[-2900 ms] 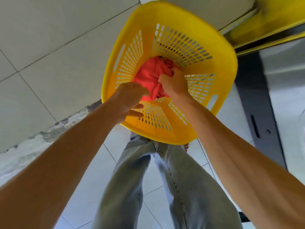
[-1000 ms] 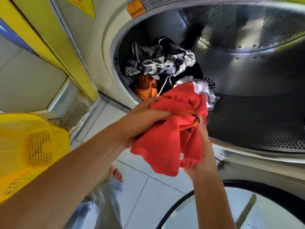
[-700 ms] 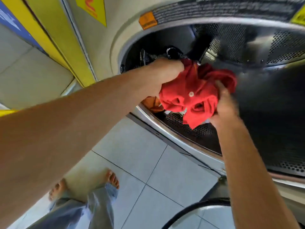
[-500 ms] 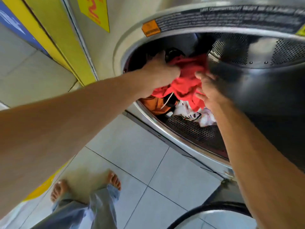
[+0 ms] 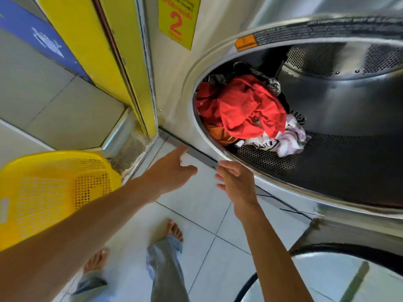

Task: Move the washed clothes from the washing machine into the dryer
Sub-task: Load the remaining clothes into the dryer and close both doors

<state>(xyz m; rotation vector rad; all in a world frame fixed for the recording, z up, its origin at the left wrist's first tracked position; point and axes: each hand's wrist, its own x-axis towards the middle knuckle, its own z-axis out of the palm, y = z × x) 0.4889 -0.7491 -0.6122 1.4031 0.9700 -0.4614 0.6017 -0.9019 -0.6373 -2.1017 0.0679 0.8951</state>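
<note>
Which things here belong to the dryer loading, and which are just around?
Job:
red garment on the pile
dryer drum
yellow basket
left hand, empty
right hand, empty

Just around:
yellow "2" sign
blue panel

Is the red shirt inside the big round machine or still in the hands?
Inside. The red shirt lies on the clothes pile in the drum; the left hand and right hand are outside, holding nothing.

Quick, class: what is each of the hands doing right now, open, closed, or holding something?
Left hand: open, fingers spread, holding nothing.
Right hand: open, fingers relaxed, holding nothing.
</note>
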